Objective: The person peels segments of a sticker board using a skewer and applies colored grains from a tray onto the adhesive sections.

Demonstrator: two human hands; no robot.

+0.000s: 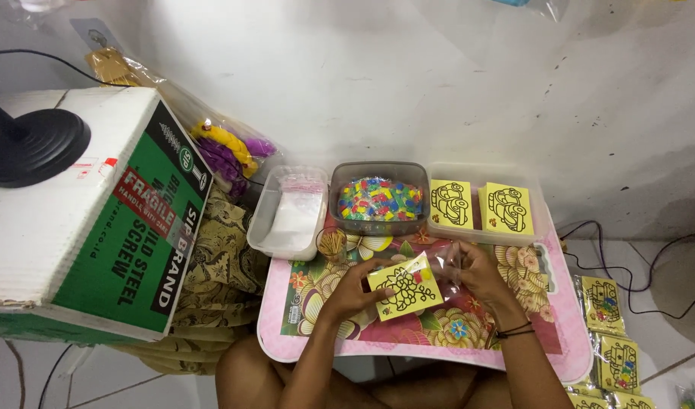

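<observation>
Head view, looking down at a low pink table (567,344) with a floral mat (317,291), person seated behind it.

Left hand (352,291): fingers curled, pinching the left edge of a yellow card (405,288) with a black line drawing. Card is held tilted, just above the mat, near table centre.

Right hand (474,271): fingers closed on a clear plastic sleeve (444,266) at the card's upper right corner. Sleeve touches the card; whether the card is partly inside it cannot be told. Dark bands on the right wrist.

Along the table's far edge, left to right:
- clear tub (265,223) holding white sachets, tilted off the table edge
- small cup of sticks (332,244), just in front of it
- dark tub (377,227) full of small multicoloured pieces
- clear tray (540,208) with two more yellow cards (480,206) side by side, vehicle drawings

Left of the table: large white and green cardboard box (82,220) with a black round lamp base (31,145) on top. Patterned cloth (222,257) sits between box and table. Plastic bag (226,151) with yellow and purple contents against the wall behind.

Right of the table, on the floor: bagged yellow cards (611,333) in a loose pile, well apart from the hands. Dark cables (635,250) run along the floor by the wall.
</observation>
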